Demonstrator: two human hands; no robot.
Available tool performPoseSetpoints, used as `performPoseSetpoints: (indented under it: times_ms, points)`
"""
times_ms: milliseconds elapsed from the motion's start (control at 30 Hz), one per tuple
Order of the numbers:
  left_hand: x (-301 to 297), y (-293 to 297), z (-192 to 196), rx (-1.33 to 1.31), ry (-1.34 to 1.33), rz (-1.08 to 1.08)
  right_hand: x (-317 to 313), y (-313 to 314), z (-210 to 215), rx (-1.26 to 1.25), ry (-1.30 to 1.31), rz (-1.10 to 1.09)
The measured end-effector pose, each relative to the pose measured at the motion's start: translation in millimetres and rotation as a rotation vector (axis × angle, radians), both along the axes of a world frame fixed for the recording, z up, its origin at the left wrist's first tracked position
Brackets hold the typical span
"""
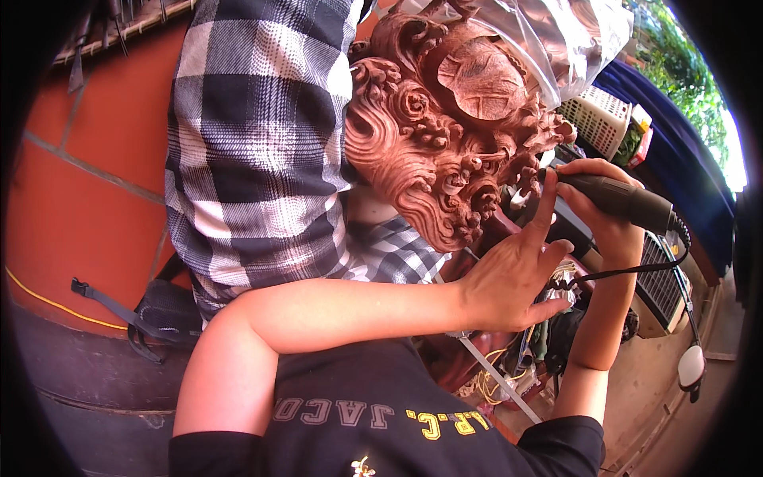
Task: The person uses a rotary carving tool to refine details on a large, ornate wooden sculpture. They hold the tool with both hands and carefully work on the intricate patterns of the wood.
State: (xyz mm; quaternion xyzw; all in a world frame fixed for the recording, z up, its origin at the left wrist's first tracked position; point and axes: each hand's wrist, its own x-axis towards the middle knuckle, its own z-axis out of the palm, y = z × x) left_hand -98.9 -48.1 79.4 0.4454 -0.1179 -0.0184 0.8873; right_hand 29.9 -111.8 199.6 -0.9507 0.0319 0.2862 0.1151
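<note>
A large reddish-brown wood carving [445, 135] full of curls and scrolls fills the upper middle of the head view. My right hand [600, 199] grips a dark rotary carving tool [628, 203] whose tip meets the carving's right edge. A black cable runs from the tool's rear. My left hand [513, 274] crosses in front of me, fingers spread, with the forefinger raised against the tool's tip beside the carving. It holds nothing.
A black-and-white checked cloth [254, 135] hangs over the carving's left side, and clear plastic sheet [556, 40] covers its top. Behind are a red tiled wall [87, 183], a white plastic basket [600, 119], a blue cloth [675, 151], a black strap [103, 298] and tangled wires [509, 374].
</note>
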Motion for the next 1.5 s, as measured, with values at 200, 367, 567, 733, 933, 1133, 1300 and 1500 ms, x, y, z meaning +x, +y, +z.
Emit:
performPoseSetpoints:
  times_ms: [200,367,567,733,933,1133,1300,1500]
  points:
    - [0,5,2,0.034,0.007,-0.071,-3,-6,2,-0.069,-0.002,-0.074]
    - [-8,13,8,0.019,0.012,-0.106,-5,-8,8,-0.047,0.075,-0.143]
    - [-3,7,5,-0.010,0.015,-0.016,-4,-3,4,-0.019,0.035,-0.195]
    - [1,3,-1,-0.002,-0.007,0.026,-1,1,-1,-0.104,0.014,-0.052]
    - [-14,10,6,0.025,0.026,-0.127,4,9,4,-0.138,0.171,-0.019]
    - [-16,-4,10,-0.079,0.090,-0.045,11,13,-2,-0.115,0.170,0.070]
    - [-3,1,0,0.042,0.053,-0.029,19,19,-10,-0.139,0.155,0.140]
    - [-11,5,6,0.094,0.024,0.008,23,32,-10,-0.175,0.311,0.144]
